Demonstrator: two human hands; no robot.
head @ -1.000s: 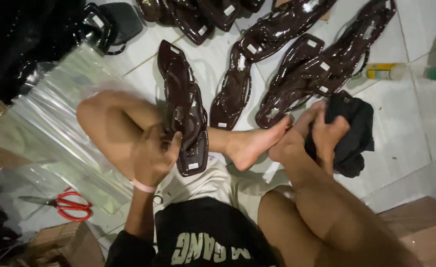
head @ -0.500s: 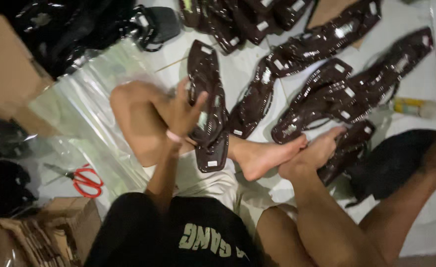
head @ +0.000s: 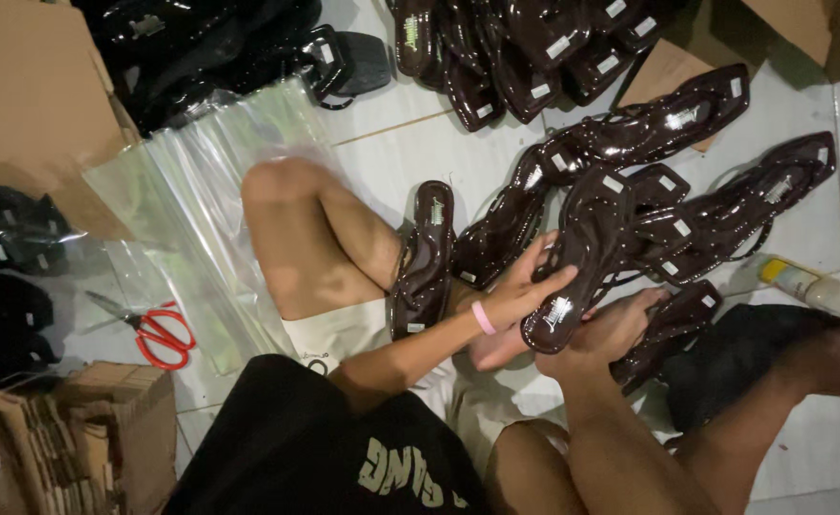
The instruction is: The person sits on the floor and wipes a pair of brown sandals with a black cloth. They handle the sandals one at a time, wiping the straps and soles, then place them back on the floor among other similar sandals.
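Note:
My left hand [head: 525, 286], with a pink band at the wrist, grips a glossy dark brown sandal [head: 577, 253] by its heel end, just above my foot [head: 615, 329]. A second brown sandal [head: 425, 262] rests against my bent leg, left of that hand. At the far right my right hand [head: 835, 355] is blurred. Its fingers curl on the edge of a black cloth [head: 725, 353] lying on the floor.
Rows of brown sandals [head: 668, 124] lie on the white tile floor ahead, with black sandals [head: 201, 38] at the back left. Clear plastic bags [head: 191, 200], red scissors [head: 158, 334], cardboard boxes [head: 29, 86] and a spray bottle [head: 811, 286] surround me.
My left hand left the sandal on my leg and reached right to take another sandal. My right hand stayed out at the right by the black cloth.

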